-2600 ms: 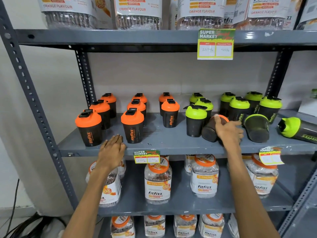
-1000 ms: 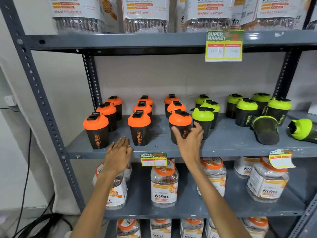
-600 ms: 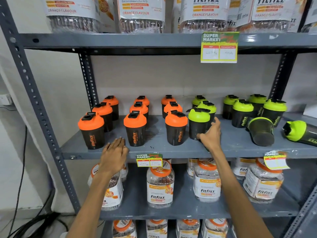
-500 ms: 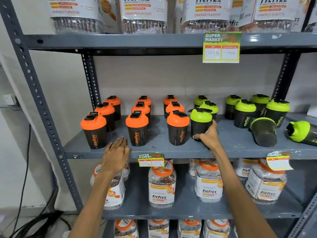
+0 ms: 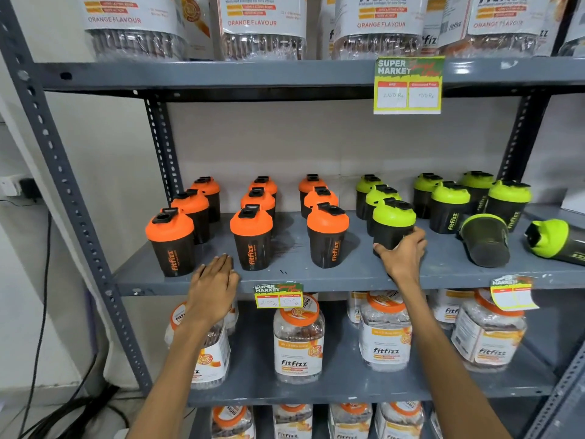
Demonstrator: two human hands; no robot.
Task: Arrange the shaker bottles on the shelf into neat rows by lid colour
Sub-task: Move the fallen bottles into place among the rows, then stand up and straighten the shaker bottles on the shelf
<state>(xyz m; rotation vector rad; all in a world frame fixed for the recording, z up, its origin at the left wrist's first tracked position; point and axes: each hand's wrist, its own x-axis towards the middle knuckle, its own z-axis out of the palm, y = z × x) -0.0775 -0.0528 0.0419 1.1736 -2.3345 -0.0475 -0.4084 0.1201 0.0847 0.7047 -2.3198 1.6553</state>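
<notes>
Black shaker bottles stand on the middle grey shelf (image 5: 316, 277). Several orange-lidded ones form three columns on the left; the front ones are at left (image 5: 171, 240), middle (image 5: 251, 236) and right (image 5: 327, 234). Green-lidded bottles stand on the right. My right hand (image 5: 403, 253) grips the base of the front green-lidded bottle (image 5: 392, 221), which is upright. One green-rimmed bottle (image 5: 486, 240) lies on its side with its bottom facing me, another green-lidded bottle (image 5: 554, 240) lies at the far right. My left hand (image 5: 213, 288) rests flat on the shelf's front edge.
A price tag (image 5: 278, 295) hangs from the shelf edge between my hands, another tag (image 5: 512, 296) at the right. Fitfizz jars (image 5: 299, 340) fill the shelf below and large jars (image 5: 262, 23) the shelf above. The left upright (image 5: 63, 191) frames the shelf.
My right hand stood the lying orange-lidded bottle upright at the front of the third orange column, then shifted right onto the front green-lidded bottle. My left hand stayed on the shelf edge.
</notes>
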